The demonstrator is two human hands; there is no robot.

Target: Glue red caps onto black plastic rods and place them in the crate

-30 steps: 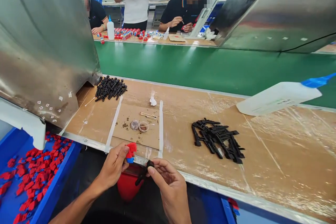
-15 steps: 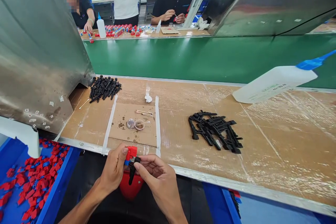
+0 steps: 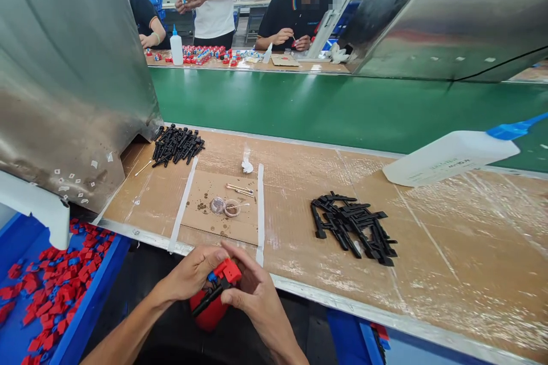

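Progress, judged: one red-and-blue piece [image 3: 231,271] and one black part [image 3: 208,300] meet between the hands; cannot tell if they are joined, since fingers cover much of the contact. Unworked, apparently: the far black heap [image 3: 180,145] and the near black heap [image 3: 353,225] on the counter [image 3: 291,199], plus loose pieces filling the blue bin [image 3: 97,286] at left.

Position: the pair is just off the counter's near edge, below its front lip. Black part's long axis slants, head up and right against the red-and-blue piece, narrow free end down and left.

Grip: left hand [image 3: 192,275] pinches the red-and-blue piece, thumb on top; right hand [image 3: 256,291] grasps the black part's head, thumb alongside
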